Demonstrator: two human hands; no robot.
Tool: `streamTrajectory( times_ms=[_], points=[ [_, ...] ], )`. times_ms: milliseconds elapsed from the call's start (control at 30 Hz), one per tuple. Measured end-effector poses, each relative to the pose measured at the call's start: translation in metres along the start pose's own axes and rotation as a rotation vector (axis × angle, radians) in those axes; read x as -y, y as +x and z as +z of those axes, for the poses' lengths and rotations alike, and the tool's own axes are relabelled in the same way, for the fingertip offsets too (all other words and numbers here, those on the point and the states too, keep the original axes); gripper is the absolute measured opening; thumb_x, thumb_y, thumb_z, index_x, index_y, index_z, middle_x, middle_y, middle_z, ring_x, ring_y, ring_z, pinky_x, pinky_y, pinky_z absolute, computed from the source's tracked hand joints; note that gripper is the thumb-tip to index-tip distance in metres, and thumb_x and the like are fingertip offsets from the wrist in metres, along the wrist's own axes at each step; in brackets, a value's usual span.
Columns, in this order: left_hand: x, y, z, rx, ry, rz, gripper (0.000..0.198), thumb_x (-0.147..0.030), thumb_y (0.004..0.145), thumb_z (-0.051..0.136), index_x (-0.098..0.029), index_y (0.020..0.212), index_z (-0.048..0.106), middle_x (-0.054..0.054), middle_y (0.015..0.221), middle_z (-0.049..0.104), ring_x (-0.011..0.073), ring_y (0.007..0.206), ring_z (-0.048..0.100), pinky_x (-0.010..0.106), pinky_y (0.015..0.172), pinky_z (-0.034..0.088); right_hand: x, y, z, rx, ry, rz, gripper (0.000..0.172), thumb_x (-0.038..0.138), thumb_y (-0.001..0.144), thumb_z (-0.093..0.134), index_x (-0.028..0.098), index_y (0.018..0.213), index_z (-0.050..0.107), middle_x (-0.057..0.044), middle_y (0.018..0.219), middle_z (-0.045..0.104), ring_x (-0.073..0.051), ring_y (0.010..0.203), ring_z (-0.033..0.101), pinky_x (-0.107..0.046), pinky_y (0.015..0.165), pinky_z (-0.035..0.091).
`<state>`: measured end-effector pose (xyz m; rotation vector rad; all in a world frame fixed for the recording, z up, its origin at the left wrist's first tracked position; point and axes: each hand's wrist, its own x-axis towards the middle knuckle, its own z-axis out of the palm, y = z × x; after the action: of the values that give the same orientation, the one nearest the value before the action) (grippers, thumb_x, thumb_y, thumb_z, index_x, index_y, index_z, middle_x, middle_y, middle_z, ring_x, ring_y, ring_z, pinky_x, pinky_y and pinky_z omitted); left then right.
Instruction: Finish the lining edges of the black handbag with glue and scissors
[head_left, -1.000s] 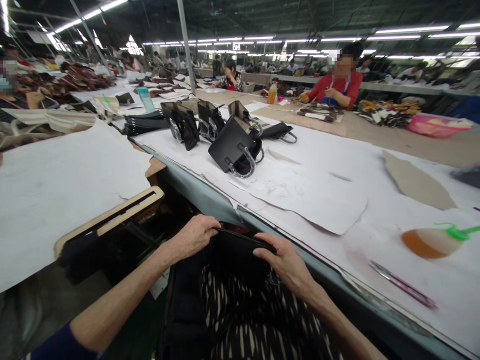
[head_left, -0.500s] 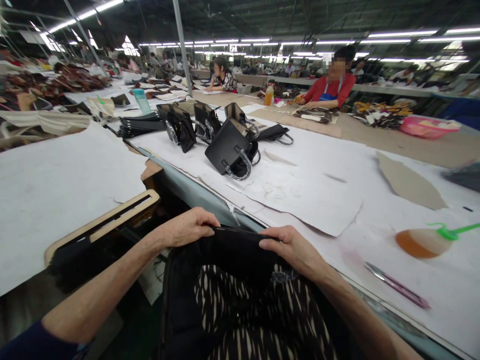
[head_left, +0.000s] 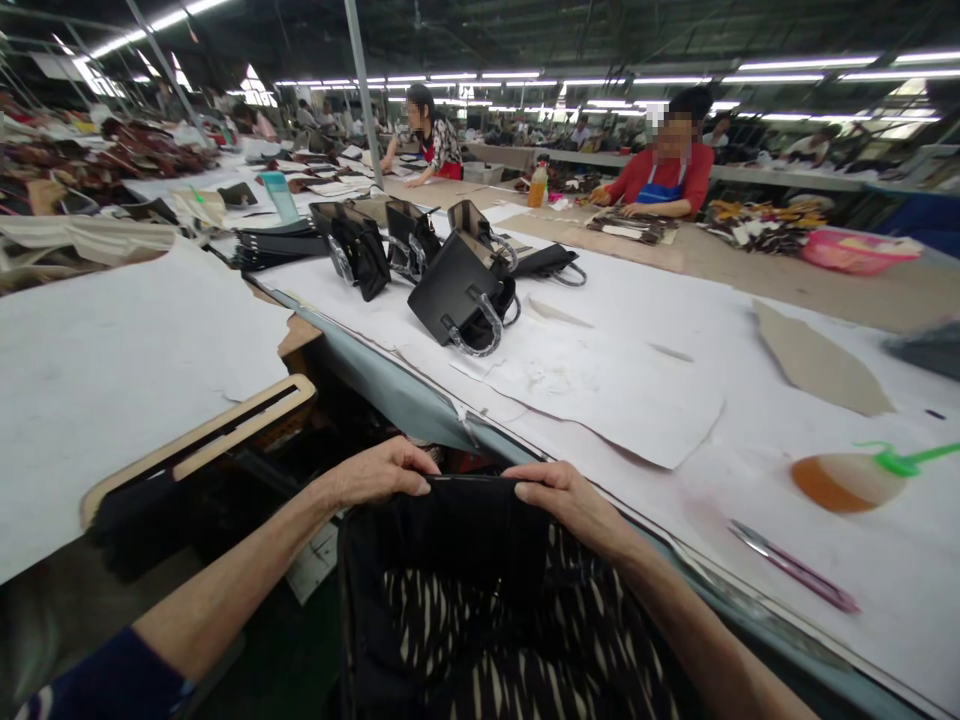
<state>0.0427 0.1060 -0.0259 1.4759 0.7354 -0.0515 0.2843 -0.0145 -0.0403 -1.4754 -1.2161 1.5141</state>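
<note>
Rows of light tubes (head_left: 799,64) cross the workroom ceiling in the head view, above a white-covered bench (head_left: 765,440) bearing black handbags (head_left: 450,290), an amber-filled bottle (head_left: 847,483) and a slim pink-handled tool (head_left: 795,568). Just beside its near edge, left hand (head_left: 390,470) and right hand (head_left: 559,495) both pinch the top edge of a black piece (head_left: 465,525); streaked cloth (head_left: 450,620) shows below.

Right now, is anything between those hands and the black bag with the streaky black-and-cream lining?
Nothing visible: the bare left hand and bare right hand both pinch the open black bag at its rim.
</note>
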Motion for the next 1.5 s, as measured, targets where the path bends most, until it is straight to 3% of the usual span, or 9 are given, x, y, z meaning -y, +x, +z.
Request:
streamTrajectory(
  times_ms=[267, 433, 533, 633, 833, 967, 1067, 1300, 1500],
  points=[
    [0.013, 0.007, -0.005, 0.031, -0.07, 0.02, 0.022, -0.019, 0.066, 0.056, -0.01, 0.084, 0.066, 0.001, 0.065, 0.06, 0.009, 0.053, 0.047, 0.019, 0.052, 0.035, 0.002, 0.003, 0.003, -0.054, -0.135, -0.008, 0.029, 0.033, 0.076, 0.052, 0.018, 0.096, 0.067, 0.0, 0.076, 0.068, -0.016, 0.069, 0.057, -0.027, 0.067, 0.042],
    [0.013, 0.007, -0.004, 0.024, -0.061, 0.024, 0.023, -0.022, 0.067, 0.056, -0.011, 0.084, 0.066, 0.0, 0.064, 0.06, 0.0091, 0.051, 0.046, 0.019, 0.05, 0.034, 0.006, 0.003, 0.016, -0.257, -0.596, -0.197, 0.026, 0.029, 0.084, 0.041, 0.02, 0.087, 0.065, -0.001, 0.079, 0.066, -0.017, 0.075, 0.058, -0.028, 0.072, 0.042],
    [0.009, 0.006, -0.002, -0.008, -0.044, 0.028, 0.023, -0.023, 0.066, 0.057, -0.011, 0.082, 0.066, -0.001, 0.063, 0.06, 0.0091, 0.052, 0.046, 0.019, 0.051, 0.034, 0.004, 0.003, 0.022, -0.359, -0.908, -0.343, 0.026, 0.023, 0.087, 0.037, 0.021, 0.088, 0.063, -0.002, 0.093, 0.065, -0.016, 0.082, 0.057, -0.029, 0.077, 0.041],
    [0.004, 0.005, 0.001, -0.046, 0.009, 0.039, 0.022, -0.023, 0.066, 0.056, -0.011, 0.081, 0.066, -0.001, 0.063, 0.059, 0.0095, 0.053, 0.046, 0.019, 0.052, 0.034, 0.0, 0.004, 0.025, -0.369, -1.13, -0.451, 0.027, 0.016, 0.087, 0.037, 0.022, 0.1, 0.06, -0.003, 0.107, 0.061, -0.015, 0.09, 0.055, -0.029, 0.08, 0.039],
    [-0.002, 0.003, 0.004, -0.102, 0.149, 0.066, 0.019, -0.023, 0.067, 0.052, -0.012, 0.075, 0.065, -0.003, 0.06, 0.055, 0.0102, 0.054, 0.043, 0.02, 0.05, 0.032, -0.009, 0.008, 0.034, -0.32, -1.445, -0.624, 0.037, 0.01, 0.082, 0.042, 0.013, 0.119, 0.048, -0.01, 0.108, 0.059, -0.021, 0.091, 0.051, -0.035, 0.081, 0.037],
    [-0.002, 0.003, 0.005, -0.121, 0.214, 0.096, 0.02, -0.02, 0.068, 0.049, -0.012, 0.075, 0.065, -0.002, 0.061, 0.055, 0.0106, 0.055, 0.044, 0.02, 0.05, 0.032, -0.01, 0.011, 0.043, -0.368, -1.467, -0.687, 0.035, 0.023, 0.087, 0.041, 0.009, 0.119, 0.047, -0.011, 0.098, 0.062, -0.02, 0.084, 0.052, -0.034, 0.075, 0.036],
    [-0.003, 0.002, 0.007, -0.145, 0.274, 0.119, 0.019, -0.018, 0.068, 0.047, -0.012, 0.074, 0.064, -0.003, 0.06, 0.054, 0.0105, 0.054, 0.043, 0.02, 0.049, 0.031, -0.006, 0.014, 0.047, -0.423, -1.466, -0.634, 0.035, 0.036, 0.086, 0.044, 0.012, 0.11, 0.053, -0.008, 0.086, 0.062, -0.019, 0.076, 0.053, -0.034, 0.069, 0.033],
    [-0.015, -0.005, 0.016, -0.25, 0.62, 0.242, 0.016, -0.015, 0.073, 0.046, -0.015, 0.072, 0.062, -0.001, 0.064, 0.057, 0.0133, 0.066, 0.05, 0.02, 0.059, 0.036, 0.002, 0.014, 0.054, -0.498, -1.35, -0.492, 0.022, 0.031, 0.088, 0.041, 0.02, 0.083, 0.059, -0.002, 0.073, 0.062, -0.016, 0.067, 0.053, -0.031, 0.066, 0.028],
    [-0.013, -0.016, 0.024, -0.336, 0.829, 0.242, 0.025, -0.017, 0.072, 0.055, -0.02, 0.097, 0.056, 0.002, 0.091, 0.061, 0.0194, 0.089, 0.054, 0.025, 0.075, 0.039, 0.004, 0.014, 0.055, -0.489, -1.263, -0.432, 0.021, 0.03, 0.088, 0.044, 0.021, 0.078, 0.06, 0.0, 0.071, 0.065, -0.015, 0.068, 0.056, -0.029, 0.065, 0.027]
  ],
)
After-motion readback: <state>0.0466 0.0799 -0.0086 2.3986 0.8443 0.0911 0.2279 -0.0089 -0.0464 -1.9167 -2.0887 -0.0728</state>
